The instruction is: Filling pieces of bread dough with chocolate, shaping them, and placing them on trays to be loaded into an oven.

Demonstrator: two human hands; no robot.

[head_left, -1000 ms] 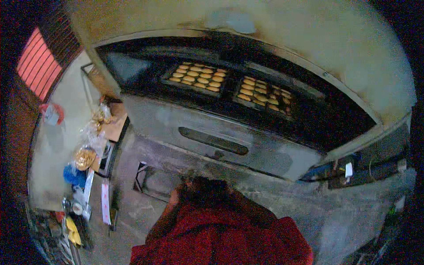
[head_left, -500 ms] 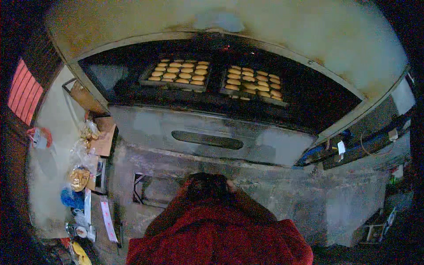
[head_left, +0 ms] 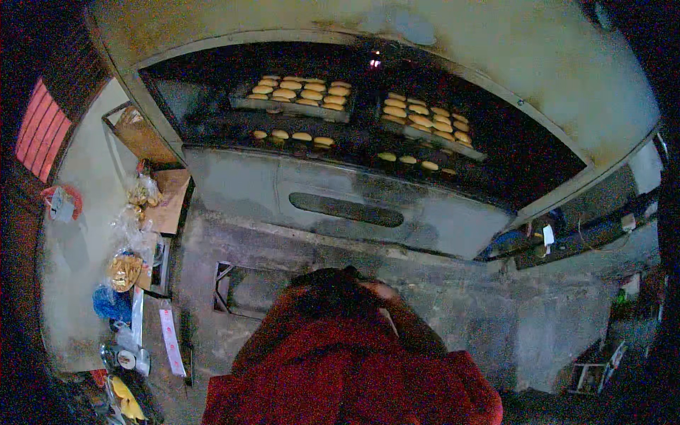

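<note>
Both my forearms come together in front of my red shirt [head_left: 347, 375] at a dark bundle [head_left: 329, 294], which looks like cloth, though the dim light hides its kind. My right hand [head_left: 380, 290] is closed at the bundle's right side. At its left side is my left hand [head_left: 300, 289], its fingers lost in the dark. Ahead, beyond my hands' reach, a wide oven opening shows a left tray [head_left: 283, 108] and a right tray [head_left: 446, 140], each with rows of golden oblong rolls. Further rolls [head_left: 301, 137] show below and in front of them.
A grey oven front with a long slot [head_left: 346, 210] stands ahead. A metal frame [head_left: 225, 287] sits on the floor. The left counter [head_left: 71, 276] carries plastic bags, a blue bag [head_left: 112, 304] and a cardboard box [head_left: 168, 202]. A small glow [head_left: 375, 60] shows inside the oven.
The oven sits higher in view, and front rows of rolls below the trays now show clearly. The glow inside looks brighter. My hands stay at the dark bundle, slightly higher in view.
</note>
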